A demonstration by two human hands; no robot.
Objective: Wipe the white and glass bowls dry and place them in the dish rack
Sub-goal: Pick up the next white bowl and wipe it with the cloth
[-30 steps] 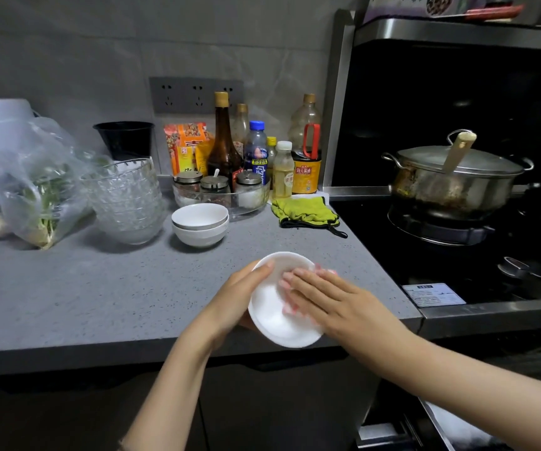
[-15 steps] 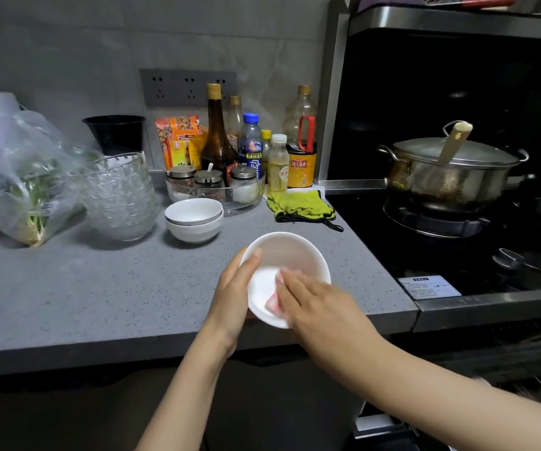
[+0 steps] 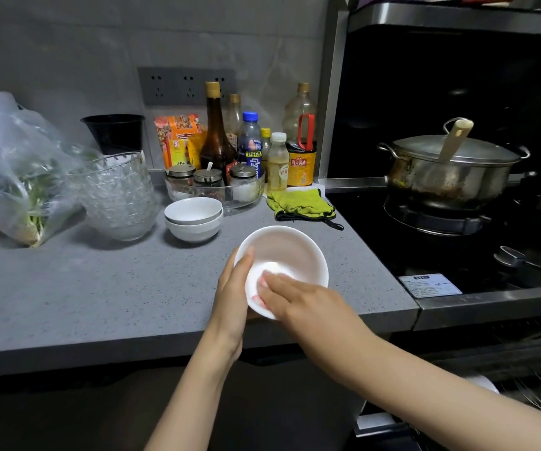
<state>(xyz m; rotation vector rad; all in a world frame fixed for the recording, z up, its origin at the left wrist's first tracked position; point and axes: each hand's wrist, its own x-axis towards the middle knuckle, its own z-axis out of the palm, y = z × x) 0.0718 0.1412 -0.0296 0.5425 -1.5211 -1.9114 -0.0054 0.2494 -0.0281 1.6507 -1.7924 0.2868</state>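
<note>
- Sitting far left on the counter point(image 3: 67, 304) is the stack of glass bowls point(image 3: 116, 196), with two nested bowls point(image 3: 193, 219) just right of it, both waiting their turn I'd guess.
- The left hand point(image 3: 233, 294) is gripping the white bowl point(image 3: 288, 252) over the counter's near edge, thumb hooked over the rim. Can't tell about the other fingers, they're hidden underneath.
- The right hand point(image 3: 295, 297) is pressing a small pale wipe point(image 3: 270, 267) inside the bowl, fingers bunched together and curled onto it.
- So wiping is what's going on, I reckon. Next it's needing a carry down to the blurry dish rack point(image 3: 539, 395), near right.
</note>
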